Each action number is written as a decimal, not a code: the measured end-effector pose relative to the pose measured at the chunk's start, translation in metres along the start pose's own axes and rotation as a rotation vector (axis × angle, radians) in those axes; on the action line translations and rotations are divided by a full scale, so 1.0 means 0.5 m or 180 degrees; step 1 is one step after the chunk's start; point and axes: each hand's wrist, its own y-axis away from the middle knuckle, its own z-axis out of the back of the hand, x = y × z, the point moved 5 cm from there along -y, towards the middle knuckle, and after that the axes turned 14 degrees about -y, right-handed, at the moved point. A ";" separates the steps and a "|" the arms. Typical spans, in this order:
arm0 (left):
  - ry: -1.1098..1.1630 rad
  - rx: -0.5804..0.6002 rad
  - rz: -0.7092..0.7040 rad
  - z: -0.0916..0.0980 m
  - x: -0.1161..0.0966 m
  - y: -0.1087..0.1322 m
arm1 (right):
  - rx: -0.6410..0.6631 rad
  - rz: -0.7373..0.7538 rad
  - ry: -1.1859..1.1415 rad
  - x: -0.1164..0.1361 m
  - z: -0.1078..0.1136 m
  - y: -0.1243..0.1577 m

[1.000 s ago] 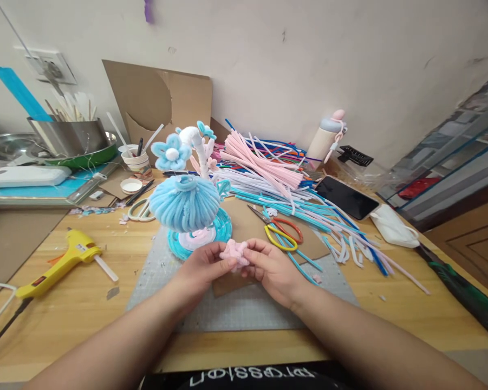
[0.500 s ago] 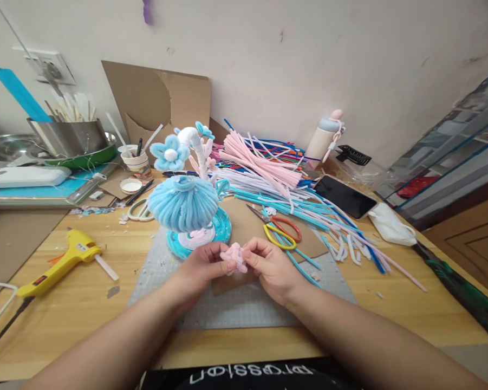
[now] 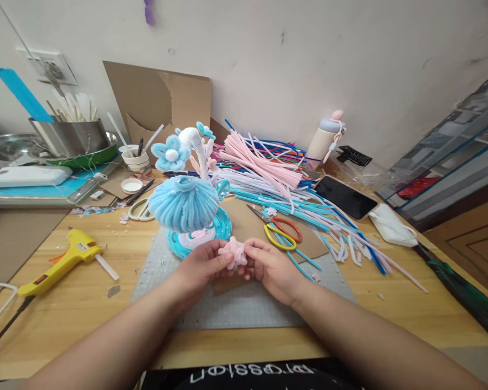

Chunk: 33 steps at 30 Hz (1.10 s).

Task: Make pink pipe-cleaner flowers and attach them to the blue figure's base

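Observation:
A small pink pipe-cleaner flower (image 3: 234, 253) is pinched between my two hands above the grey cutting mat (image 3: 244, 314). On its left side, my left hand (image 3: 205, 265) grips it with thumb and fingers. From the right, my right hand (image 3: 272, 268) holds its other edge, fingertips partly hidden behind it. Just beyond my left hand stands a pipe-cleaner lamp with a pleated blue shade (image 3: 184, 205), a blue flower (image 3: 171, 154) and a round turquoise base (image 3: 223, 227). Scissors with red and yellow handles (image 3: 280, 241) lie beyond my right hand.
A yellow glue gun (image 3: 60, 262) lies at left. Bundles of pink pipe cleaners (image 3: 260, 162) and blue ones (image 3: 264, 199) spread at the back. A phone (image 3: 345, 196) and a bottle (image 3: 325, 138) are at right; cardboard (image 3: 190, 103) leans on the wall.
The pink flower has been turned between my fingers and shows a different side. My right fingers have shifted lower, beneath its edge. The surrounding things stay where they were.

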 end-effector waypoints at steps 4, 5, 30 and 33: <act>0.0051 0.0190 0.0097 -0.003 0.006 0.001 | 0.0257 -0.0286 0.0154 0.000 -0.006 0.004; 0.0083 0.0275 0.0091 -0.004 0.005 0.002 | 0.0318 -0.0322 0.0189 0.000 -0.006 0.004; 0.0040 0.0128 0.0128 -0.005 0.008 0.005 | 0.0180 -0.0010 0.0197 -0.005 0.000 -0.003; 0.0155 0.0116 0.0016 -0.008 -0.001 0.005 | 0.0005 0.0195 0.0134 0.000 0.010 -0.006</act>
